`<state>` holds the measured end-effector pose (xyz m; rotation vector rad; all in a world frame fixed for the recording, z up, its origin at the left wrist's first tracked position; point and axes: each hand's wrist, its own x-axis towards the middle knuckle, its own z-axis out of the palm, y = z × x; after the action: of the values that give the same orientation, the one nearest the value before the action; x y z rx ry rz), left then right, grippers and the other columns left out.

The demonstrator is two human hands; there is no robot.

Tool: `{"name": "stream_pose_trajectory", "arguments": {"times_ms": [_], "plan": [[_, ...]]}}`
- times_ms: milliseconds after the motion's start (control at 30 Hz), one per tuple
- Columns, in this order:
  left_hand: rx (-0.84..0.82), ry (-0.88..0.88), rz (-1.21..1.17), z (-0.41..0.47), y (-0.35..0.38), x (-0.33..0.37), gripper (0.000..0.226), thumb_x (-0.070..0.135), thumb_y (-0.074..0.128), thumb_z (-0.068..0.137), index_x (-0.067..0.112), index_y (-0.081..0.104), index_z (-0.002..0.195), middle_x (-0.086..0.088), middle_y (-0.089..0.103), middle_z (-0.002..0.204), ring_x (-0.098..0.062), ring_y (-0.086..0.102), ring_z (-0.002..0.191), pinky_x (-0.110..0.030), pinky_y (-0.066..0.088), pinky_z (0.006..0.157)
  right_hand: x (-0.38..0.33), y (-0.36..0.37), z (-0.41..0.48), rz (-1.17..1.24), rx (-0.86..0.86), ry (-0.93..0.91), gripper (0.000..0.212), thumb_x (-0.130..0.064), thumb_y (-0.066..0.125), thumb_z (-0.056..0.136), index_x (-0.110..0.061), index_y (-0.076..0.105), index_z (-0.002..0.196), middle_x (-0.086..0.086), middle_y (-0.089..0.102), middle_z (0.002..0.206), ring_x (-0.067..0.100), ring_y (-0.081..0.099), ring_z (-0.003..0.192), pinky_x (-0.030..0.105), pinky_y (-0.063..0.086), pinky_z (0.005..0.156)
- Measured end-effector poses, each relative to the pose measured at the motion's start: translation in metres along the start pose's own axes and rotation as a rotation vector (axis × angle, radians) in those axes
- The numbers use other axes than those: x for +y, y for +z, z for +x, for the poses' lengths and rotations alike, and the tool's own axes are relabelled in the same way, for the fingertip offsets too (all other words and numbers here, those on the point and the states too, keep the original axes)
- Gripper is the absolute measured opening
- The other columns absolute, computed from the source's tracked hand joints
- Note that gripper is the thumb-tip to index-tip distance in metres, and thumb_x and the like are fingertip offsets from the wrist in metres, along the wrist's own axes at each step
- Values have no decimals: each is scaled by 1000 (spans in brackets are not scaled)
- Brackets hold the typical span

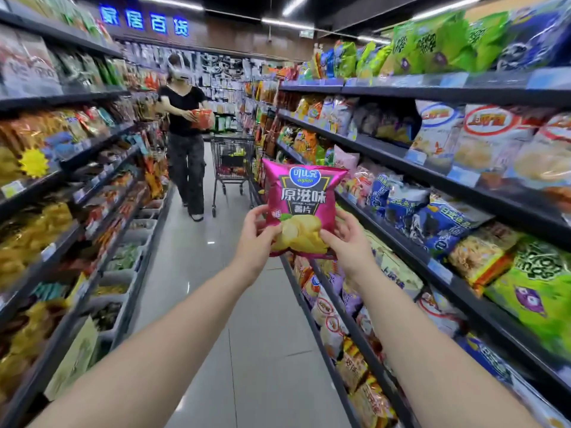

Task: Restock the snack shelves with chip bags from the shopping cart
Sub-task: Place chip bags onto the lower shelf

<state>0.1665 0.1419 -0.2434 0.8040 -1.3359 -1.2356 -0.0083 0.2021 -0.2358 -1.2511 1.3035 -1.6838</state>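
Observation:
I hold a magenta chip bag (pixel 304 202) upright in front of me, over the aisle, its printed front facing me. My left hand (pixel 258 239) grips its lower left corner, and my right hand (pixel 347 242) grips its lower right corner. The snack shelves (pixel 432 177) run along the right, packed with chip bags in white, blue and green. A shopping cart (pixel 232 168) stands farther down the aisle, beyond the bag and apart from my hands.
Another person (pixel 185 134) in a black top stands beside the cart, holding an orange packet. Shelves of snacks (pixel 61 186) line the left side too. Grey tiled floor (pixel 247 335) runs between the two shelf rows.

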Motion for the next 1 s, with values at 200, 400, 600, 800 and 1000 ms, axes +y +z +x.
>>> {"name": "stream_pose_trajectory", "arguments": {"times_ms": [200, 400, 600, 800, 1000], "plan": [[-147, 25, 153, 176, -27, -13, 46, 15, 56, 96, 28, 41, 137, -9, 58, 120, -23, 60, 107, -35, 54, 85, 7, 49, 145, -33, 81, -18, 47, 6, 62, 88, -19, 47, 125, 11, 59, 129, 20, 59, 113, 37, 49, 99], [-269, 36, 221, 325, -16, -17, 57, 41, 61, 75, 41, 44, 129, -5, 58, 116, -22, 60, 106, -45, 51, 96, 17, 54, 270, -62, 217, -28, 47, -1, 66, 87, -18, 49, 128, 12, 56, 133, 25, 53, 124, 48, 43, 106], [-360, 47, 143, 436, 39, -34, 39, 26, 62, 91, 37, 46, 126, -4, 55, 113, -15, 58, 99, -37, 50, 87, 21, 26, 362, -117, 253, -55, 62, -8, 74, 83, -14, 45, 137, 5, 54, 139, 18, 50, 129, 44, 40, 110], [-413, 95, 112, 529, 125, -45, 43, 25, 58, 96, 29, 44, 137, -7, 54, 120, -23, 58, 107, -42, 51, 94, 27, -32, 458, -139, 360, -128, 53, -1, 71, 83, -18, 49, 128, 7, 60, 131, 21, 55, 123, 47, 44, 105], [-519, 62, 81, 614, 216, -49, 47, 24, 58, 96, 22, 43, 140, -8, 58, 123, -16, 61, 99, -25, 50, 77, 22, -114, 560, -235, 434, -109, 64, -9, 77, 77, -15, 48, 133, 12, 61, 128, 26, 60, 116, 49, 47, 102]]}}
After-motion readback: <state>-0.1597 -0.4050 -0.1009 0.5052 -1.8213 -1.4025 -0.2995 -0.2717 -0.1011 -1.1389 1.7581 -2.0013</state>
